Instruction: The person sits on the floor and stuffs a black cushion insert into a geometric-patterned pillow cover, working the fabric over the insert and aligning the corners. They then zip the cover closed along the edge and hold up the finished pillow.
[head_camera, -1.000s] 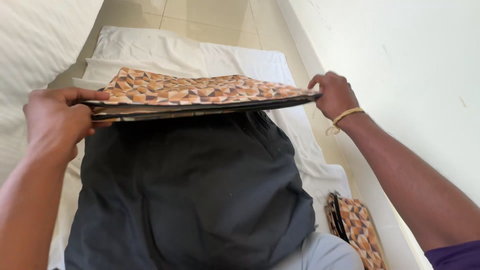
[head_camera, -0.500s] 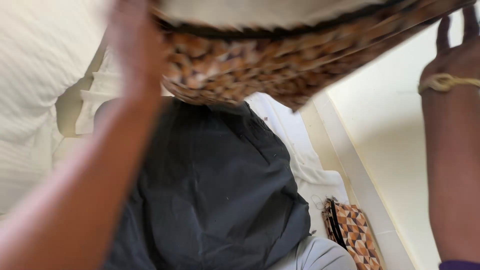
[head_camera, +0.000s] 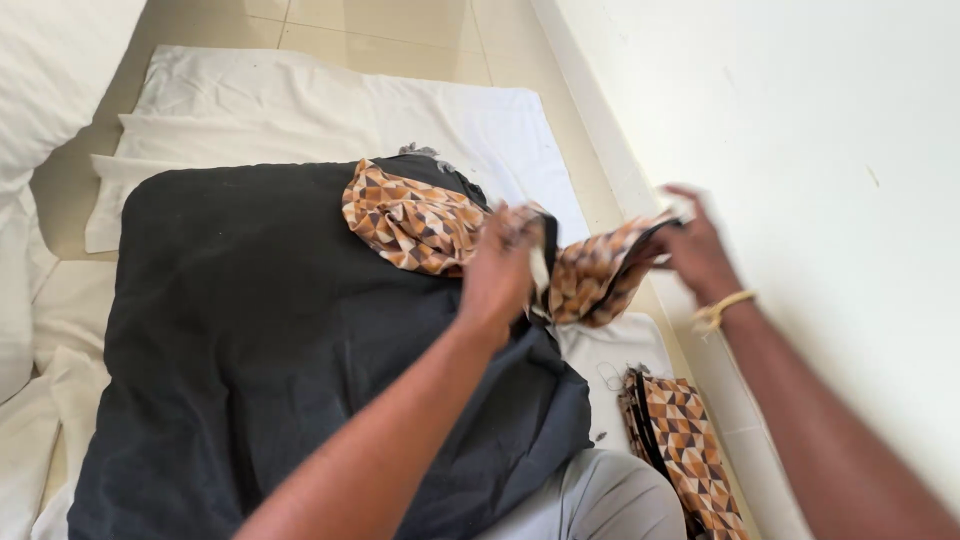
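A cloth with an orange, brown and white triangle pattern lies bunched across the upper right of a large black pillow. My left hand grips the cloth near its middle. My right hand, with a yellow band at the wrist, holds the cloth's other end close to the wall. The stretch of cloth between the hands hangs crumpled and is blurred by motion.
White sheets lie under and beyond the pillow on a tiled floor. A cream wall runs along the right. A folded piece of the same patterned cloth sits by my grey-clad knee. White bedding is at the left.
The patterned cloth, held flat and stretched between both hands a second ago, was swung up past the camera and now lies bunched on the pillow. My left hand has crossed to the right.
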